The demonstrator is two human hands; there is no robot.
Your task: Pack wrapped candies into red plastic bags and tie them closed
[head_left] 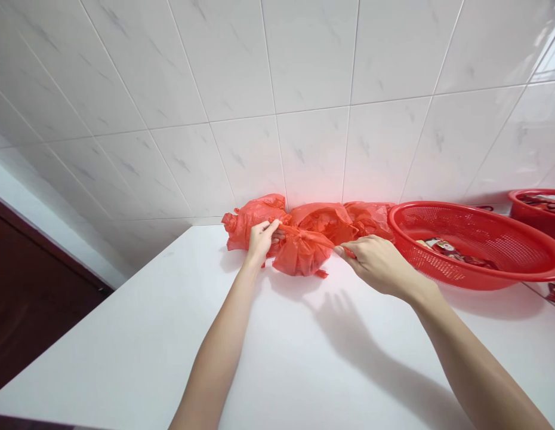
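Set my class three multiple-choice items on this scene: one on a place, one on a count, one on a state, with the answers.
1. Where is the red mesh basket?
A) On the white countertop, right of the red plastic bags
B) On the floor
C) Inside a sink

2. How many red baskets show?
A) One
B) Two
C) Four

3. What are the left hand and right hand doing?
A) Resting flat on the countertop
B) Pinching the front red plastic bag
C) Lifting the basket

Answers:
1 A: it stands on the countertop beside the bags.
2 B: a second red basket shows at far right.
3 B: both hands' fingers grip that bag.
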